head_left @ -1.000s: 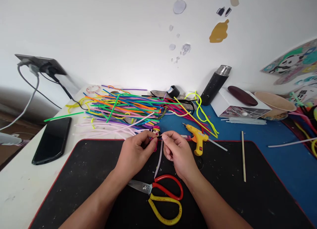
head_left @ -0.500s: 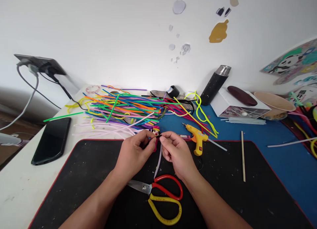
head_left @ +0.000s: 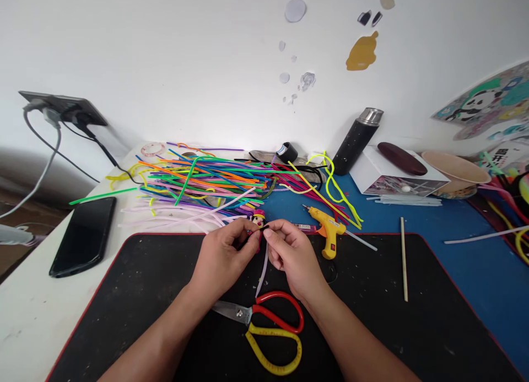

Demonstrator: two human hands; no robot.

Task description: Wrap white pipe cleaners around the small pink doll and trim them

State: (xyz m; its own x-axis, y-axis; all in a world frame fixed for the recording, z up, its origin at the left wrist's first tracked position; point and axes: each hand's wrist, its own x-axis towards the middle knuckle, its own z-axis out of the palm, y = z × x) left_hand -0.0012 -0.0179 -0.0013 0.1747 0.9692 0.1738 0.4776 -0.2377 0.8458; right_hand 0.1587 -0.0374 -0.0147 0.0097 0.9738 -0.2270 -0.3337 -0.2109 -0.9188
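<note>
My left hand and my right hand meet above the back of the black mat, both with fingers pinched. Between their fingertips is a short black pipe cleaner, mostly covered by the fingers. Just behind it stands a small doll figure with a pink hat, its lower part hidden by my left hand. A pale lilac pipe cleaner hangs or lies below my right fingers; I cannot tell whether they touch it. Nearer to me, scissors with red and yellow handles rest on the mat, blade partly behind my left wrist.
A heap of coloured pipe cleaners lies along the wall. To the right are a yellow glue gun, a thin wooden stick, a black flask and a white box. A phone lies at left.
The whole view has shifted slightly, so things appear a little further left. Both hands keep their pinch on the black pipe cleaner, with hardly any movement of the fingers.
</note>
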